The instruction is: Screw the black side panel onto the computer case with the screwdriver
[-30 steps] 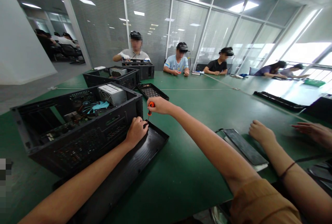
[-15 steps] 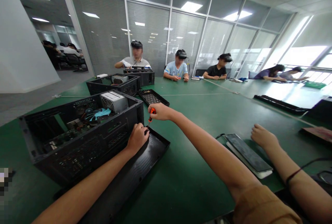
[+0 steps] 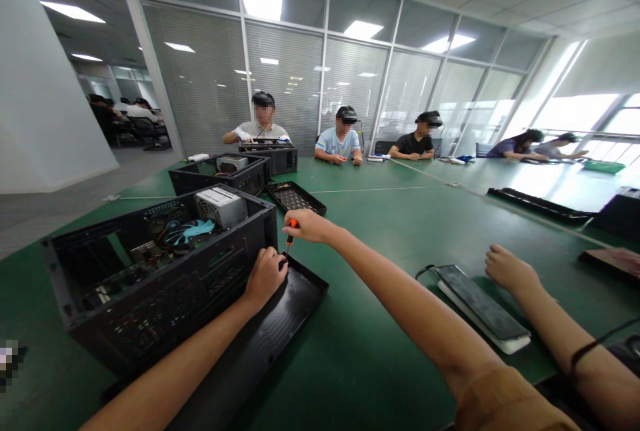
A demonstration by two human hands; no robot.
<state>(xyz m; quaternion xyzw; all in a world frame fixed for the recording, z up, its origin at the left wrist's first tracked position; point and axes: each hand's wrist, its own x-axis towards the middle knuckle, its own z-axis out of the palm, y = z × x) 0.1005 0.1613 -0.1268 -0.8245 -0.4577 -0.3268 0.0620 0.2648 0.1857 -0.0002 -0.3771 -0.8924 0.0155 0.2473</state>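
Note:
An open black computer case [image 3: 150, 271] lies on its side on the green table [image 3: 390, 231], showing a blue fan and a grey power supply inside. My left hand [image 3: 265, 276] is closed against the case's near right corner, pinching the screwdriver tip there. My right hand [image 3: 306, 225] is closed round the orange handle of a small screwdriver [image 3: 290, 231], whose shaft points down to that same corner. The case's black side panel [image 3: 260, 331] lies flat beneath the case, under both hands.
A co-worker's hand [image 3: 507, 268] rests beside a dark phone on a white pad [image 3: 480, 308] at the right. Further black cases [image 3: 220, 174] and a tray [image 3: 295, 196] stand behind. Several people sit along the table's far side.
The view has tilted so everything sits a little lower in frame. Both my hands stay on the screwdriver at the case corner. A second co-worker hand at the right has left view.

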